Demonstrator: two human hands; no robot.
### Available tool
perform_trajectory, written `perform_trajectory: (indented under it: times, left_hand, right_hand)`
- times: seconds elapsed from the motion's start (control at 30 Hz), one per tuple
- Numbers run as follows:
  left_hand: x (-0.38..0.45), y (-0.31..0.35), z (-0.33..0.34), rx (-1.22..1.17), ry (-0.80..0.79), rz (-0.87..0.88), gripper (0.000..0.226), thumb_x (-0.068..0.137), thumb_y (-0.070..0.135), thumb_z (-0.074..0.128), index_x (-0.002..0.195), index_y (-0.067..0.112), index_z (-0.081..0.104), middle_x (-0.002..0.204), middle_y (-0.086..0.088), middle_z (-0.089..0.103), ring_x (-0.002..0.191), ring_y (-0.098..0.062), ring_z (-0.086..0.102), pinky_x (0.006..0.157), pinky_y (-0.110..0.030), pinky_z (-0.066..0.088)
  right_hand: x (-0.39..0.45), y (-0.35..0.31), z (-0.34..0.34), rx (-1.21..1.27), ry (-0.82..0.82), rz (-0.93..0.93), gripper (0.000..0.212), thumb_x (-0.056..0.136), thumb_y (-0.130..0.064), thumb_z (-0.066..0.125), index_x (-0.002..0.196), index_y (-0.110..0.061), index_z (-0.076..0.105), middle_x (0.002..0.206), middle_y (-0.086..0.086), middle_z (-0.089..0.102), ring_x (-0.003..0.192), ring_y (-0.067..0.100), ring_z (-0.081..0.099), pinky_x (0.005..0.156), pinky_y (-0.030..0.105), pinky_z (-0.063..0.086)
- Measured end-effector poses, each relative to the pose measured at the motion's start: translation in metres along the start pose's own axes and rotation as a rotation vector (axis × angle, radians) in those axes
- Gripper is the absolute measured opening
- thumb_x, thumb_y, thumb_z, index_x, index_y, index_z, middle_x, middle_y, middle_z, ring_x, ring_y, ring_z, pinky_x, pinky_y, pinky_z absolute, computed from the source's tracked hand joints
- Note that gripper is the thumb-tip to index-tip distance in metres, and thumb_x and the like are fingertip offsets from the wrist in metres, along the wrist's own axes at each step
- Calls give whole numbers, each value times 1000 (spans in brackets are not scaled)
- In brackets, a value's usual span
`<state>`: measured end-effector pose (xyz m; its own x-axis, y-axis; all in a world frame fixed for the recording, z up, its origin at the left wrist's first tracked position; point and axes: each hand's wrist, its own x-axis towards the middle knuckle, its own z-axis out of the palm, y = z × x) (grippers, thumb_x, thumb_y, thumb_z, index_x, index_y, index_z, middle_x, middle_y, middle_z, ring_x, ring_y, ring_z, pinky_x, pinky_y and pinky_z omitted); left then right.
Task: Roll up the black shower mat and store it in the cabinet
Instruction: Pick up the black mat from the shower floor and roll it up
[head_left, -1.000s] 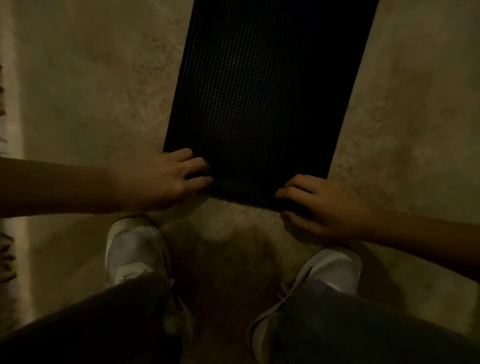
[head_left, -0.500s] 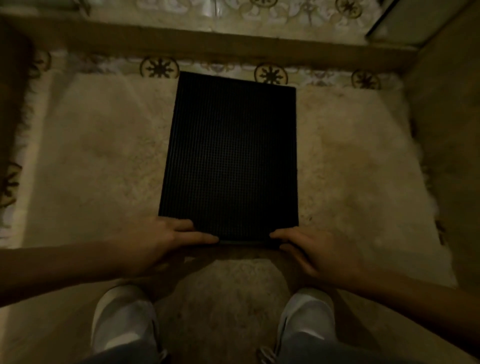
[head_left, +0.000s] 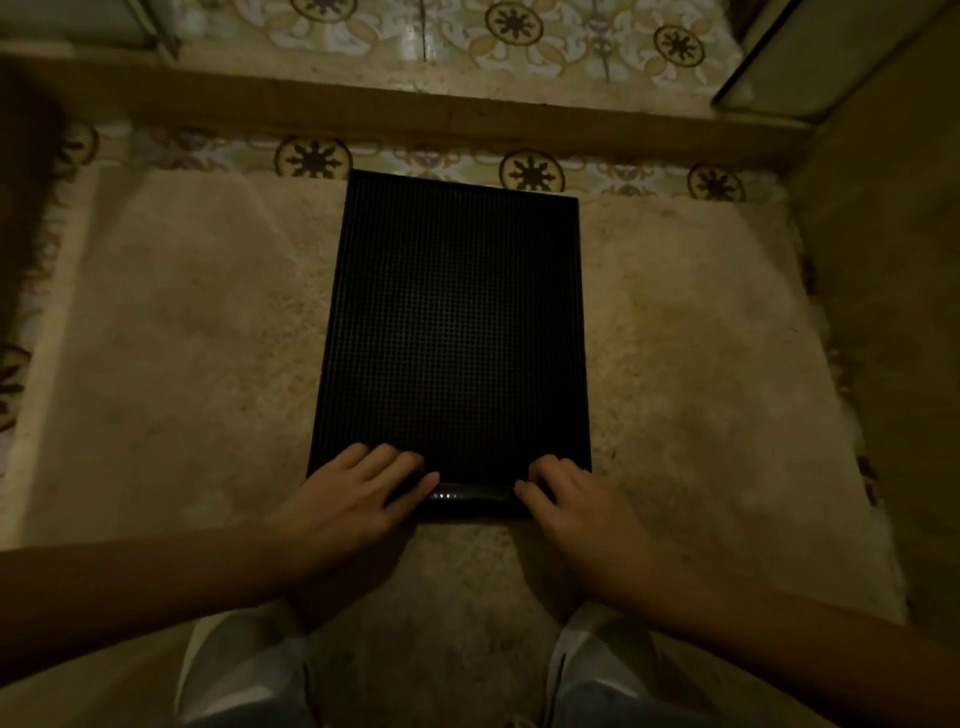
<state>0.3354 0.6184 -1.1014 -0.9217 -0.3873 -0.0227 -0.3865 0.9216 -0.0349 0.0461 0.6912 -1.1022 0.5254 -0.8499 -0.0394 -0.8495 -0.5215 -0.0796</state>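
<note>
Containers: none that I can tell in this dim view.
Black shower mat (head_left: 452, 332): lies flat on the beige shaggy rug (head_left: 182, 364), long axis running straight away from me toward the patterned floor tiles (head_left: 530, 169); near edge curled into a thin first roll.
My left hand (head_left: 358, 499): fingers spread, pressing down on the near-left corner.
My right hand (head_left: 576, 506): fingers bent over the near-right edge, touching the roll.
My white shoes (head_left: 244, 670): just behind both hands.

Black shower mat (head_left: 457, 332) with fine grid texture. Beige shaggy rug (head_left: 182, 364) underneath. Floor tiles (head_left: 530, 171) cream, dark star medallions in yellowish rings. White shoes (head_left: 244, 670); dim warm lighting.
</note>
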Motion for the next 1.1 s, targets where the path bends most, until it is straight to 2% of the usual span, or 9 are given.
perform_trajectory:
  times: [0.07, 0.13, 0.23, 0.33, 0.43, 0.63, 0.77, 0.9, 1.1]
  left_hand:
    - [2, 4, 7, -12, 80, 19, 45, 83, 14, 59, 125, 3, 67, 103, -17, 71, 83, -28, 69, 65, -34, 58]
    - [0, 6, 13, -76, 117, 22, 47, 86, 14, 42, 124, 1, 67, 100, -16, 70, 79, -27, 67, 63, -33, 57]
    - [-8, 3, 21, -144, 109, 34, 48, 90, 20, 44, 132, 4, 62, 105, -13, 68, 84, -24, 64, 70, -30, 56]
    - [-16, -4, 28, -239, 58, 49, 61, 88, 30, 54, 145, 10, 47, 118, -8, 58, 96, -18, 52, 83, -29, 50]
    - [-16, -9, 33, -345, -3, 47, 75, 86, 45, 57, 151, 14, 35, 123, -6, 47, 100, -17, 46, 89, -29, 41]
    - [-5, 0, 38, -363, 28, -18, 56, 97, 49, 51, 142, 15, 46, 111, -8, 52, 89, -20, 50, 75, -34, 50]
    - [4, -1, 42, -300, 95, -4, 37, 100, 28, 47, 132, 10, 51, 102, -11, 60, 83, -22, 52, 66, -32, 53]
    - [7, -7, 40, -310, 94, 37, 41, 102, 36, 45, 128, 8, 60, 105, -9, 66, 84, -21, 58, 67, -31, 52]
    - [10, -27, 37, -354, 38, 130, 45, 94, 22, 42, 140, 22, 41, 113, -8, 45, 87, -18, 48, 48, -26, 46]
  right_hand:
    - [1, -1, 8, 22, -4, 42, 49, 59, -9, 92, 103, -7, 72, 99, 12, 68, 76, 24, 65, 57, 31, 52]
    - [-2, 5, 15, 74, 31, 43, 45, 66, -7, 88, 108, -7, 71, 106, 13, 69, 82, 25, 67, 61, 33, 57]
    - [-13, 15, 24, 152, 97, -2, 35, 85, -8, 70, 120, -9, 63, 115, 13, 67, 90, 25, 68, 67, 35, 59]
    - [-19, 18, 30, 200, 92, -45, 30, 99, -24, 47, 127, -17, 52, 126, 7, 54, 95, 21, 63, 72, 32, 55]
    - [-16, 16, 36, 227, 90, -56, 34, 104, -41, 48, 130, -21, 52, 129, 3, 49, 95, 17, 58, 74, 29, 47]
    - [-5, 19, 42, 174, 126, -121, 39, 100, -44, 59, 129, -18, 57, 122, 3, 55, 90, 17, 57, 70, 30, 47]
    - [4, 21, 41, 180, 134, -151, 34, 101, -41, 60, 122, -14, 64, 111, 4, 66, 86, 18, 61, 66, 33, 51]
    - [7, 27, 36, 217, 95, -158, 37, 103, -43, 57, 122, -13, 66, 111, 5, 67, 88, 19, 62, 68, 35, 53]
    - [21, 45, 34, 334, 43, -190, 35, 104, -40, 54, 126, -16, 66, 111, 1, 66, 86, 17, 60, 66, 35, 52]
